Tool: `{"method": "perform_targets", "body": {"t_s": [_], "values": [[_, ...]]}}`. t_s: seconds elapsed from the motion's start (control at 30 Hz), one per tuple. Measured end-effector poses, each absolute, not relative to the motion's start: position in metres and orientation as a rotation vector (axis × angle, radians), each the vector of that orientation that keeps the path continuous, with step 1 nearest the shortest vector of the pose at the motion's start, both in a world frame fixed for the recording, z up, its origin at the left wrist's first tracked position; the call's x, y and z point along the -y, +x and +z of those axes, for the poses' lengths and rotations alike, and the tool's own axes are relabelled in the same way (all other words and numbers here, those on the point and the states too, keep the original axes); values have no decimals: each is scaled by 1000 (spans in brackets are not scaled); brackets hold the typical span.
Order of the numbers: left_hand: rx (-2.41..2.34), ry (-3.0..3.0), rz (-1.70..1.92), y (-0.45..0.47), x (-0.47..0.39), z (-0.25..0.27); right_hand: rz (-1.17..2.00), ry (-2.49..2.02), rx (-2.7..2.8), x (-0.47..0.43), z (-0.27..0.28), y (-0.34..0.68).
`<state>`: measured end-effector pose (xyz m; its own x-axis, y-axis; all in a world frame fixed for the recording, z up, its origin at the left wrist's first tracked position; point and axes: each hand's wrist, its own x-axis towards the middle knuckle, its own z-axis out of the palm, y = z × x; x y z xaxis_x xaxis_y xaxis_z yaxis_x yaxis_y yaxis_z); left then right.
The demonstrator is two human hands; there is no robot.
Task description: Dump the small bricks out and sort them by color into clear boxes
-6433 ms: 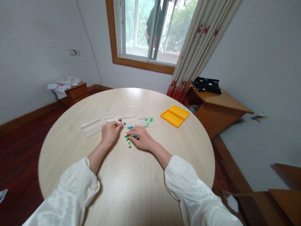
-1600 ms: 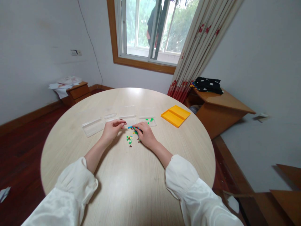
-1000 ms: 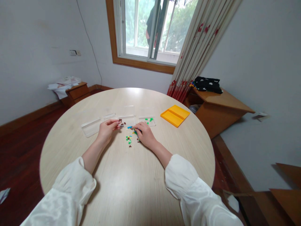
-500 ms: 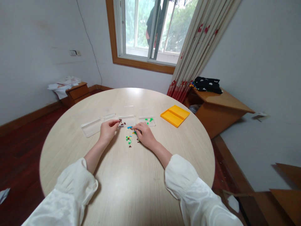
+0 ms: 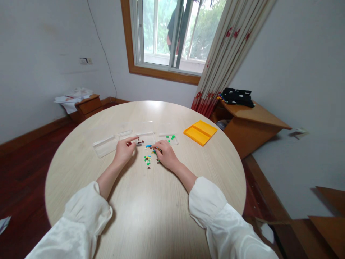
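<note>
My left hand (image 5: 124,151) rests on the round table (image 5: 145,216), its index finger stretched out over the edge of a clear tray (image 5: 147,135) that holds a few brown pieces (image 5: 140,141). My right hand (image 5: 166,155) lies curled beside it, fingertips pressed on small blue and green pieces (image 5: 151,146). Whether it grips one is hidden. A loose heap of small coloured pieces (image 5: 147,160) lies between my hands.
A row of clear trays runs across the table: an empty one (image 5: 105,146) at the left, another (image 5: 124,135) beside it, one with green pieces (image 5: 168,139) at the right. A yellow tray (image 5: 200,132) sits farther right. A wooden cabinet (image 5: 250,126) stands beyond the table edge.
My left hand went from pinching a brown piece over the tray to a stretched index finger, with brown pieces lying in the tray. My right hand has stayed on the pile.
</note>
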<state>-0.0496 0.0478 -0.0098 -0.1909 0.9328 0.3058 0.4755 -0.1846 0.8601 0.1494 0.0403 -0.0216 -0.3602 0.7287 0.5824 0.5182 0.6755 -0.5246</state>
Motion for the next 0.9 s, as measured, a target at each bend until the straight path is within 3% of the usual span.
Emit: {"method": "perform_targets", "body": {"t_s": [0.9], "values": [[-1236,2122,1267,-23,-30,-8,500,-930,1930,-32,-14,146]]}}
